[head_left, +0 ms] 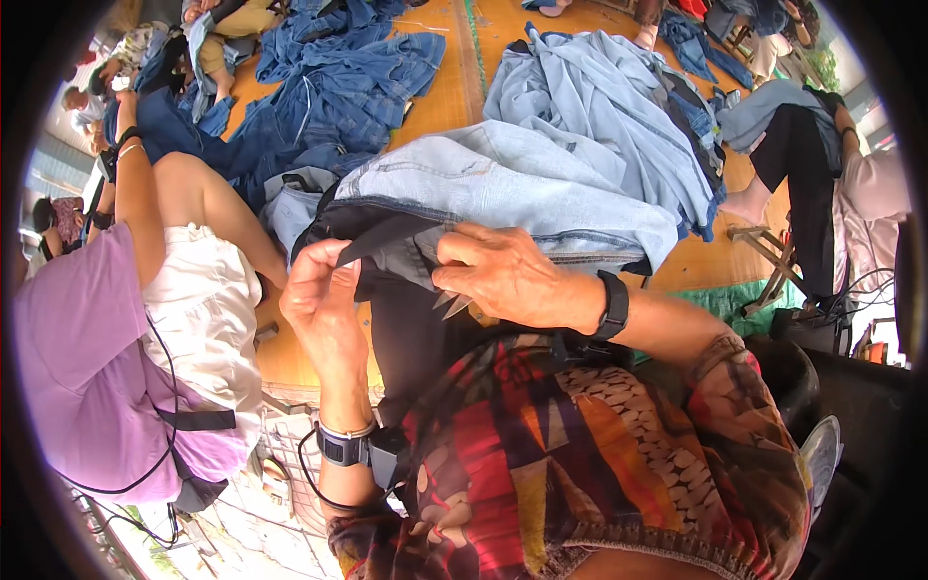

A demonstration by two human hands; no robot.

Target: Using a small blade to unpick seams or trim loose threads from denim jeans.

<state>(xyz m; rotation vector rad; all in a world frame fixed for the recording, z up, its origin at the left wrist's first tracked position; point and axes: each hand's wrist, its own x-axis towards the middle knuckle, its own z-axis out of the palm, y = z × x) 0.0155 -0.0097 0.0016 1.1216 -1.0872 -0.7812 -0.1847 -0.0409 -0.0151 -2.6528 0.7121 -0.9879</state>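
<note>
A light-blue denim garment point(416, 174) with black fabric at its edge lies across my lap and onto the low table. My left hand point(324, 290) is closed, pinching the black cloth point(387, 237) between thumb and fingers. Close by on the right, my right hand point(503, 275) has its thumb and forefinger pressed together at the same cloth. Small pointed metal blades point(452, 304) stick out beneath that hand, apparently thread snips tucked in the palm; their handle is hidden.
Light-blue denim point(590, 116) is heaped just beyond, with darker blue denim point(358, 87) piled at the far left. A person in a purple top point(87, 338) sits close on my left. Another person's dark-trousered leg point(802, 193) and a wooden stool point(773, 256) are at the right.
</note>
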